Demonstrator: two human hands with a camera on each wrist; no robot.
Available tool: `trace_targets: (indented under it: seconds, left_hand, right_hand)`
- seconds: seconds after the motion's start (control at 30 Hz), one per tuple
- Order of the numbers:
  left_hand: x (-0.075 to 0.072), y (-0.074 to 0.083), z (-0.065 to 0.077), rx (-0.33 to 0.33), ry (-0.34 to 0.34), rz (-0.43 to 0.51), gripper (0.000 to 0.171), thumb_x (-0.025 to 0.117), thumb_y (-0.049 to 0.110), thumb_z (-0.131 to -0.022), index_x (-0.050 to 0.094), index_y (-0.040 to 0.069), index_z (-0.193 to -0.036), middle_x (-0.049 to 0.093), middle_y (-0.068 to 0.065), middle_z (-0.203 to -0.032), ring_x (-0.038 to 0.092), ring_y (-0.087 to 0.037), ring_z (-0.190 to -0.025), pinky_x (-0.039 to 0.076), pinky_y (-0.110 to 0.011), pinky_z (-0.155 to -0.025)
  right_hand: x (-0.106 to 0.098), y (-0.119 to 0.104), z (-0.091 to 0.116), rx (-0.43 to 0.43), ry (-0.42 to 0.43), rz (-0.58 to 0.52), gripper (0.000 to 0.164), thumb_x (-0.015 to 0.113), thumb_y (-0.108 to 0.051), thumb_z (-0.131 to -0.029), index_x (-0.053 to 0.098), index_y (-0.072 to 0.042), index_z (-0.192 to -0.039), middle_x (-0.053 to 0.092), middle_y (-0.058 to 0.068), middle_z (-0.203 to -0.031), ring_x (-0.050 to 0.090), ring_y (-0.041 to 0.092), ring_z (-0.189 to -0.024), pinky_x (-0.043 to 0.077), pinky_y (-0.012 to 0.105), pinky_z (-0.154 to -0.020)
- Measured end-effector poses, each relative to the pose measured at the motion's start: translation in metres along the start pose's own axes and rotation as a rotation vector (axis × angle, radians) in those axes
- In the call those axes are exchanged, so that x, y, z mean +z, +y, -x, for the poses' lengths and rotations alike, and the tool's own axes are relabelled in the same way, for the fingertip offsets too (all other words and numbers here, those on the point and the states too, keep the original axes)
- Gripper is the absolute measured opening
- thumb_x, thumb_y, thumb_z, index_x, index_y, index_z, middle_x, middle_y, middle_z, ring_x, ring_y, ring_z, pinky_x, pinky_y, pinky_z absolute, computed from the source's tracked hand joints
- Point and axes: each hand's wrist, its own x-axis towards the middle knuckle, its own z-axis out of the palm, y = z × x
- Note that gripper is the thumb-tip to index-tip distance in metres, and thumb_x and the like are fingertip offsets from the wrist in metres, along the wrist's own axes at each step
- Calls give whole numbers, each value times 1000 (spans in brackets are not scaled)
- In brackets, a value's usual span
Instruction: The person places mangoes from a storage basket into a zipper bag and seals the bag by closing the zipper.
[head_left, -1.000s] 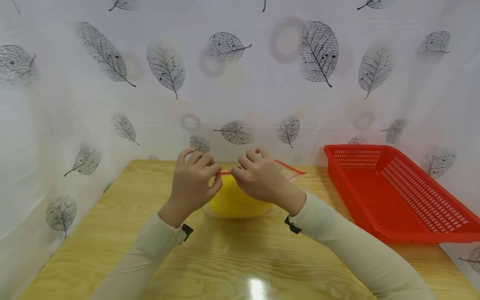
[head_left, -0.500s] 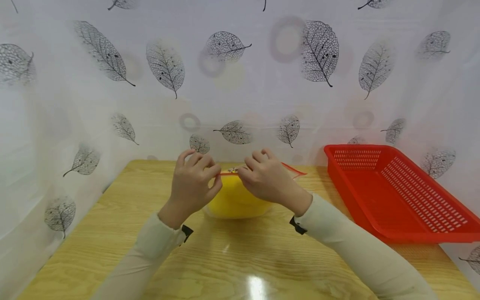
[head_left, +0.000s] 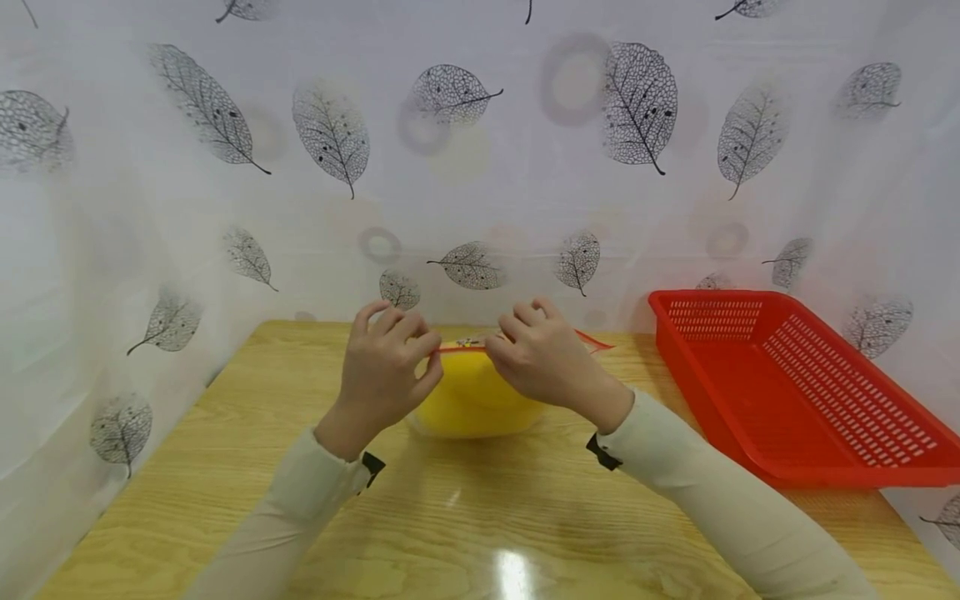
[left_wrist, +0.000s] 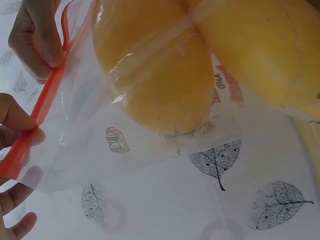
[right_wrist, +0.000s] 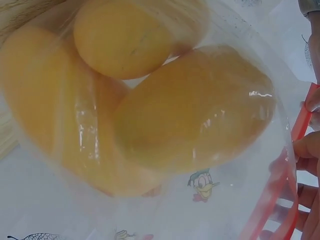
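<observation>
A clear zip bag with a red zip strip stands on the table, filled with several yellow mangoes. My left hand pinches the strip near its left end between thumb and finger. Farther along, my right hand pinches the same strip, and to its right the two red edges spread apart. Between the hands the strip runs as a single line. Small cartoon prints, one a duck, mark the plastic. In the head view, my right hand covers part of the bag's mouth.
On the right stands a red plastic basket with slotted walls. The wooden table reaches back to a white curtain printed with dark leaves.
My right hand has slid to the right along the red strip, exposing more of it between the hands. My left hand has stayed at the left end.
</observation>
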Motion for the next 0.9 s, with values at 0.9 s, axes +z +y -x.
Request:
trace_targets:
  seconds: [0.9]
  left_hand:
    - [-3,-2,1,-12,-25,2,6,67,15,-74,65,12,-69,61,-3,-75,58,-25,-78,42,-52,-91]
  right_hand:
    - [2,10,15,27,-46,-44,9,65,-21,-83,61,-13,-79,53,4,-69,52,25,-70,44,40,-71]
